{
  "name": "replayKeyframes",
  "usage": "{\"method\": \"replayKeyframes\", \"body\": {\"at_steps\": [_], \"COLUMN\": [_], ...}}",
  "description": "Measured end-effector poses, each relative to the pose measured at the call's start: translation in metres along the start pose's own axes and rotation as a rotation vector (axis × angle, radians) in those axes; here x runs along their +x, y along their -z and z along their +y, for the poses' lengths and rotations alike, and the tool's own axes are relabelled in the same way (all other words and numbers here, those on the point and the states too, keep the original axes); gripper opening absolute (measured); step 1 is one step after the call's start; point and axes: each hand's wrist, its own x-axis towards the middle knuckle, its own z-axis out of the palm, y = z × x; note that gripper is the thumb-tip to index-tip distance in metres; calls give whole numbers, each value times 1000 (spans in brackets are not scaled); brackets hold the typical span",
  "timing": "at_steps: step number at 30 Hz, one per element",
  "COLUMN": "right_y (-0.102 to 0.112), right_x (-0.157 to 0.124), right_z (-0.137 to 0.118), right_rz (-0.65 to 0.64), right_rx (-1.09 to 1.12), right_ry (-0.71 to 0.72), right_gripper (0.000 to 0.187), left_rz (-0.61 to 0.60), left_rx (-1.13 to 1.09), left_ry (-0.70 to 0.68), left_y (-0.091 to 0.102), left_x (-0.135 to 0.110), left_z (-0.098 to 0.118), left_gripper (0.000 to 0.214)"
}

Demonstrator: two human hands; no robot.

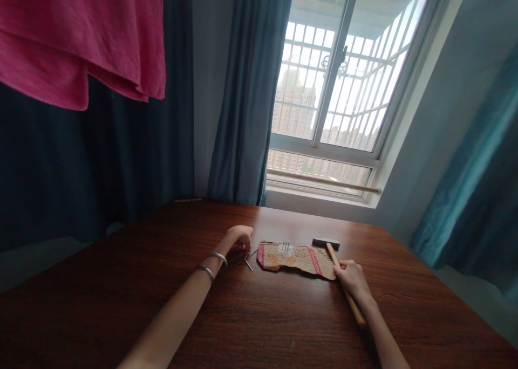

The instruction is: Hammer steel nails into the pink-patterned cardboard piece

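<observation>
Beside one window (336, 61), one tabletop (279, 326) is daylit. Between the left hand (242, 238) and right hand (351, 278) one board (302, 260) is laid, apparently pinned by neither; by a glancing knock it could be shifted or its nails (285, 246) bent. One hammer (332, 254) is gripped by the right hand. Three upright nails are counted, plus at least two loose nails (248, 264) by the curled left hand (its contents cannot be told).
</observation>
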Motion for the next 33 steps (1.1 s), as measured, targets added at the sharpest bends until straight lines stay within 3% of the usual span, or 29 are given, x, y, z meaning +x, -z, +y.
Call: {"method": "replayKeyframes", "body": {"at_steps": [5,10,22,26,30,33], "right_y": [3,7,3,5,11,9], "right_x": [-5,-9,-9,-12,-18,-23], "right_z": [-1,-7,-11,-11,-23,-42], "right_rz": [-9,-35,-45,-23,281,391], "right_rx": [-38,-74,-95,-88,-27,242], "right_ry": [-41,-123,-39,-41,37,196], "right_gripper": [39,40,35,32,38,40], "left_rz": [-116,-74,-36,33,168,229], "left_rx": [46,-11,24,-5,-126,-276], "left_ry": [92,141,13,-98,-358,-538], "left_y": [-6,-11,-5,6,14,10], "left_x": [15,23,9,0,-11,-20], "left_z": [-6,-11,-4,3,20,43], "left_gripper": [18,20,15,8,12,21]}}
